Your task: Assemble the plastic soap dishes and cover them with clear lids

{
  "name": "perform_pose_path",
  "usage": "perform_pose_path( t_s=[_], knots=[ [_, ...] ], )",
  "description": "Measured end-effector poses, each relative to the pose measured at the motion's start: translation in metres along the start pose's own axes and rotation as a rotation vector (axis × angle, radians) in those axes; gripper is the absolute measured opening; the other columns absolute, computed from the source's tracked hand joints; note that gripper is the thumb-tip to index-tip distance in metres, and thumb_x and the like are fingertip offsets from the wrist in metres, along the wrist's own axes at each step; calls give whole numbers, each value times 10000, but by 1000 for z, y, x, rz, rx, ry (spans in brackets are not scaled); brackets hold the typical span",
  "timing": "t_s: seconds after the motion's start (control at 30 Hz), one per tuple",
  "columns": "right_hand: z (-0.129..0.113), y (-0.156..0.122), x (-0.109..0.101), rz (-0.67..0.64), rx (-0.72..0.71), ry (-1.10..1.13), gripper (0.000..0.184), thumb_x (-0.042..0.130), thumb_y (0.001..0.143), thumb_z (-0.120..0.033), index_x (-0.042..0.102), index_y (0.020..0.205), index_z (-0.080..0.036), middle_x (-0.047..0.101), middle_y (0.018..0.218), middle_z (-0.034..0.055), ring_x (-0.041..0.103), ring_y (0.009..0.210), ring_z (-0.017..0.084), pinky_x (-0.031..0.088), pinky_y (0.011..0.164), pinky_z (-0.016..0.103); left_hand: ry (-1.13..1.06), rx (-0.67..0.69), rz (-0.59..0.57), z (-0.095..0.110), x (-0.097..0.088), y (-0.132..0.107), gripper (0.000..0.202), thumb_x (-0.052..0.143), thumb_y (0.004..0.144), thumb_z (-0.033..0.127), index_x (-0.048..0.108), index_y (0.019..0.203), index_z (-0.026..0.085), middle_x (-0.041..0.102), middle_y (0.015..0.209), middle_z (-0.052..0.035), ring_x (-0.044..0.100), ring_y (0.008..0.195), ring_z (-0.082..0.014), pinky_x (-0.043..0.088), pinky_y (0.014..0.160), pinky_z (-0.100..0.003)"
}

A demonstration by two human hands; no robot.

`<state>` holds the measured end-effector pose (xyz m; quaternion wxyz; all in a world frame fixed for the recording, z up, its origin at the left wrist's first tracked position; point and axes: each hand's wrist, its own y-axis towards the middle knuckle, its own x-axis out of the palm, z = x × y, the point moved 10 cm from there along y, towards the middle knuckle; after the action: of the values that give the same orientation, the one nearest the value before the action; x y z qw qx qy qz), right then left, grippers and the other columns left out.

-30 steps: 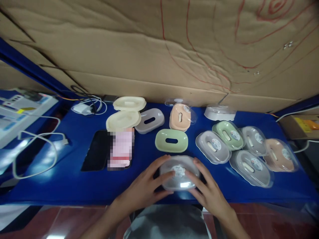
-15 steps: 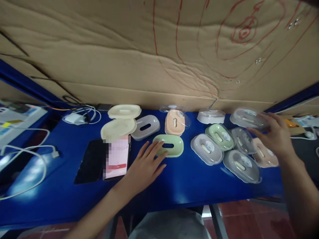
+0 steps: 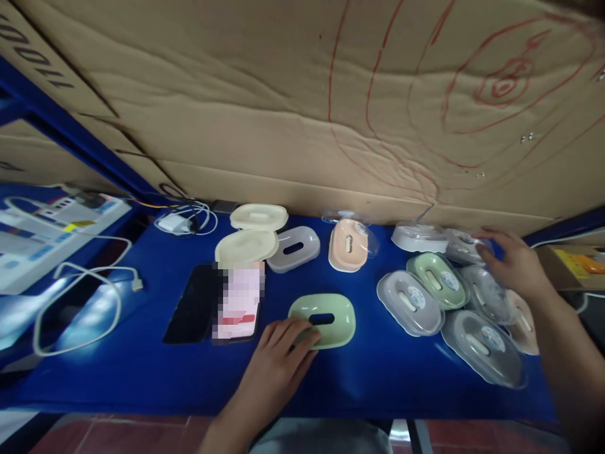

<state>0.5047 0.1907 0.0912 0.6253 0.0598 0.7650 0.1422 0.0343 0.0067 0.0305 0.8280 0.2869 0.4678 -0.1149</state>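
My left hand (image 3: 289, 353) grips the near left rim of a pale green oval dish (image 3: 343, 315) with a long slot in its middle. The dish lies on the blue tabletop, and its near left corner is hidden under my fingers. Over at the back right, my right hand (image 3: 513, 258) has its fingers closed on the right end of a clear plastic lid (image 3: 460, 244). Close to that hand are another clear lid (image 3: 420, 237), a green lidded dish (image 3: 437, 280), a grey lidded dish (image 3: 410, 302), and a peach dish (image 3: 521, 321) partly behind my forearm.
A peach dish (image 3: 348, 244) stands mid-back, near a lavender slotted dish (image 3: 307, 255) and cream oval pieces (image 3: 259, 217). Two phones lie left, the nearer-left one dark (image 3: 193, 306). White cables (image 3: 118, 302) trail over the left side. A cardboard wall (image 3: 236, 139) closes the back.
The green dish has come nearer to me under my left hand, whose fingers have closed on its rim. My right hand has set the clear lid back beside the other lid.
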Motion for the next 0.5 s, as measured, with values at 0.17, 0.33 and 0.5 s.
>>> perform_pose_path(
  t_s=[0.17,0.33,0.5],
  knots=[
    [-212,-26,15,-29,-598,125,186,605,1060,-237,721,1199,-197,783,1177,96,726,1102,236,536,1018,398,-43,-24,10,6,9,6,263,564,1074,137,660,1308,212,704,1257,-100,651,1220,-277,502,999,-442],
    [-338,-42,62,-113,-854,17,318,531,1091,-253,667,1362,-155,750,1320,121,682,1216,284,516,1020,450,-31,16,-6,13,10,9,256,561,1071,141,667,1294,205,715,1251,-103,660,1224,-285,517,997,-458],
    [-390,-20,105,-143,-910,-4,466,582,1061,-251,562,1495,-84,642,1495,178,565,1398,314,404,1175,486,-70,23,-5,16,8,3,247,561,1066,129,666,1276,206,718,1252,-97,664,1227,-279,529,1000,-456]
  ],
)
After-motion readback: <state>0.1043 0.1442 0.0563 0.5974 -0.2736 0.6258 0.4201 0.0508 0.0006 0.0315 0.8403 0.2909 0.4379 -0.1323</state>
